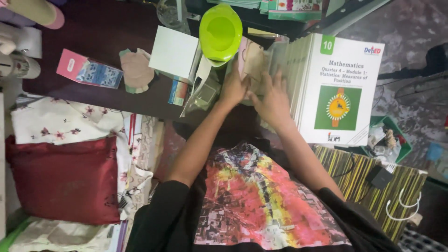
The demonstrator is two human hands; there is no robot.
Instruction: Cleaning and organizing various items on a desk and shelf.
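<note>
The brown paper piece (254, 60) stands upright between the lime green plastic bowl (220, 31) and a stack of white booklets (343, 88) on the dark table (98, 32). The 2 hands press on it: left hand (233, 87) and right hand (273, 95), fingers flat and spread, gripping nothing. It seems a sorting step; separating 1 sheet needs a careful pinch.

You wear a black short-sleeved shirt (254, 200) whose sleeves end above your elbows, leaving both forearms bare. Across its front spreads a large blotchy print: pink and red at the centre, a yellow streak running toward twelve o'clock, grey-white mottled patches toward six o'clock. Your left hand (233, 88) and right hand (273, 100) carry no rings, watch or gloves
</note>
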